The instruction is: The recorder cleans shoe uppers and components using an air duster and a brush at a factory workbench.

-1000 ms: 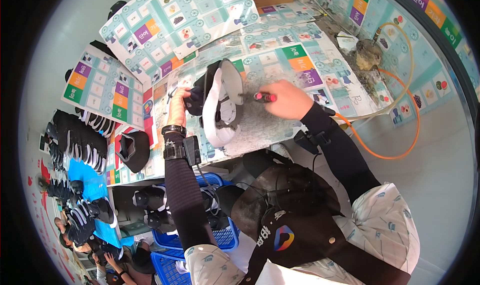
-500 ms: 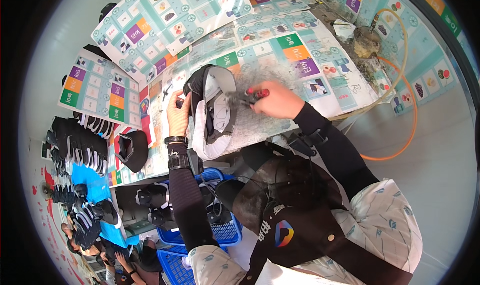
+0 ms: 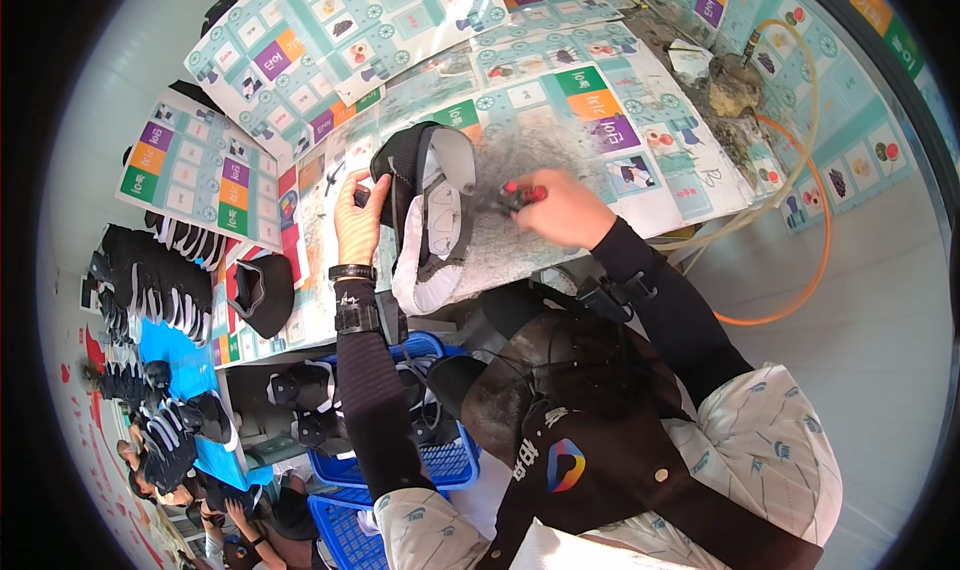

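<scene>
A black and white shoe stands tilted on the paper-covered table in front of me. My left hand grips its black side, thumb bent against the edge. In my right hand is a red-handled tool, held in closed fingers; its dark head is smeared by motion, so its kind is unclear. That head is just right of the shoe's white side, and I cannot tell whether it touches. Another black shoe lies on the table to the left of my left wrist.
Dark dust covers the printed paper around the shoe. Printed sheets stand raised at the back left. Rows of shoes line the left side. Blue baskets sit below the table. An orange hose loops at the right. Other people work at lower left.
My right hand has moved slightly right and down with the red-handled tool, farther from the shoe. The shoe has shifted slightly to the right in my left hand.
</scene>
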The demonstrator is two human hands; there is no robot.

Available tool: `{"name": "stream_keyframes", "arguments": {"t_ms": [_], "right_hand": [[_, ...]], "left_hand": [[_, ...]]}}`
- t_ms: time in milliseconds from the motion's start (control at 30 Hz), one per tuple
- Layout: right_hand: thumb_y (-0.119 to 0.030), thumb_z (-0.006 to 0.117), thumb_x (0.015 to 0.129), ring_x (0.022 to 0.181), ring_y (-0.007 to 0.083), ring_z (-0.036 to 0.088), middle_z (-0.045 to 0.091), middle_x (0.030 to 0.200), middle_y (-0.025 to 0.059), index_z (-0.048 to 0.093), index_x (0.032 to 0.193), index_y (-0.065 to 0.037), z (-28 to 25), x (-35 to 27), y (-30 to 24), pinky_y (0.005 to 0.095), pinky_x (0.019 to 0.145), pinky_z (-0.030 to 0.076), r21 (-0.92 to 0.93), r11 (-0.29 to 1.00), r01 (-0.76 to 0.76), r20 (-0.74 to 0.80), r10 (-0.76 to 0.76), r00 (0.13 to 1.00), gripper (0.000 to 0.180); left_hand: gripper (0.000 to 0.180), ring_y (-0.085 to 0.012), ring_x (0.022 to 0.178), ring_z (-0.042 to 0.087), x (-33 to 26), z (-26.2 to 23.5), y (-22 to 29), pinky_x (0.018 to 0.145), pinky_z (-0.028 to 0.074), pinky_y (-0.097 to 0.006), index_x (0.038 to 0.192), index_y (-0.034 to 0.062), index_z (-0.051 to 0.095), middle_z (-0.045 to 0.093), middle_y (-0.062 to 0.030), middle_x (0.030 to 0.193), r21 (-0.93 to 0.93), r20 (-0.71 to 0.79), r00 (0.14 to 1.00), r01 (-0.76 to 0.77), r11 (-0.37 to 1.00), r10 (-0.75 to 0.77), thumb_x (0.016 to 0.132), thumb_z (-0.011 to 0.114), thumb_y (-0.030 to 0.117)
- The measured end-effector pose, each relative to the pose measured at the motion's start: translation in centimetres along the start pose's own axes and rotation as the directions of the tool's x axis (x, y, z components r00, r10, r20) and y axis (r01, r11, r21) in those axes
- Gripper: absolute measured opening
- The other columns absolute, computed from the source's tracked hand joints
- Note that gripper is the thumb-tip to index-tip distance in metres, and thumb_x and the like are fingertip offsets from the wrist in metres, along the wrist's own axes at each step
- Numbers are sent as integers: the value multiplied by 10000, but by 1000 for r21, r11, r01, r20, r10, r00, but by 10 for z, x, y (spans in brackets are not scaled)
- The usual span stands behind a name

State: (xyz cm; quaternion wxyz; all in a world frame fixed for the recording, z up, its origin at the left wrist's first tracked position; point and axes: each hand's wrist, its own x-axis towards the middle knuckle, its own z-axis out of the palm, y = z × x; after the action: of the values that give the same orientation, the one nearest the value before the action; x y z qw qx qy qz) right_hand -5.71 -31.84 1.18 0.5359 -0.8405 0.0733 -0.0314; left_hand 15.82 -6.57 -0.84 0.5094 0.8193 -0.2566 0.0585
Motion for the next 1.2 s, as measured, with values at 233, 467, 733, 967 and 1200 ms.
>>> {"name": "stream_keyframes", "arguments": {"t_ms": [233,467,733,967,1200], "right_hand": [[-134,717,775,560,218,618,634,648,128,730,968,29,-5,-9,1,351,583,488,51,994,-95,198,83,977,253],[-115,708,771,571,210,633,652,676,133,716,1091,85,-3,-8,12,353,597,502,-88,996,7,-216,-26,976,377],[-71,677,803,684,107,656,747,832,79,701,1089,86,-4,-34,-12,275,494,479,282,935,-216,274,138,952,328],[-27,630,815,694,86,627,765,951,63,685,1182,52,-57,-64,23,231,476,465,531,847,-25,-123,106,987,379],[-11,585,792,695,95,626,769,963,61,695,1150,38,-57,-68,17,237,494,475,507,861,-43,-149,137,979,377]], "left_hand": [[212,-59,675,408,-1,1,3,604,337,-248,1070,83,717,474,72,727,-11,-13,1000,-15,1000,15,928,811,210],[239,-56,662,380,0,4,1,592,322,-249,1075,77,695,444,73,734,-40,-14,1000,13,999,-13,921,824,208],[264,-63,707,420,4,-6,9,637,363,-246,1115,76,728,485,62,784,7,-14,999,-39,999,39,915,836,211],[307,-349,1018,560,-3,-34,131,994,448,-481,1005,79,728,600,-97,914,382,420,594,-801,460,686,764,858,217],[272,-373,1074,590,-53,10,56,1004,449,-510,1049,-3,673,634,-161,1071,633,-136,825,-353,689,548,899,791,191]]}}
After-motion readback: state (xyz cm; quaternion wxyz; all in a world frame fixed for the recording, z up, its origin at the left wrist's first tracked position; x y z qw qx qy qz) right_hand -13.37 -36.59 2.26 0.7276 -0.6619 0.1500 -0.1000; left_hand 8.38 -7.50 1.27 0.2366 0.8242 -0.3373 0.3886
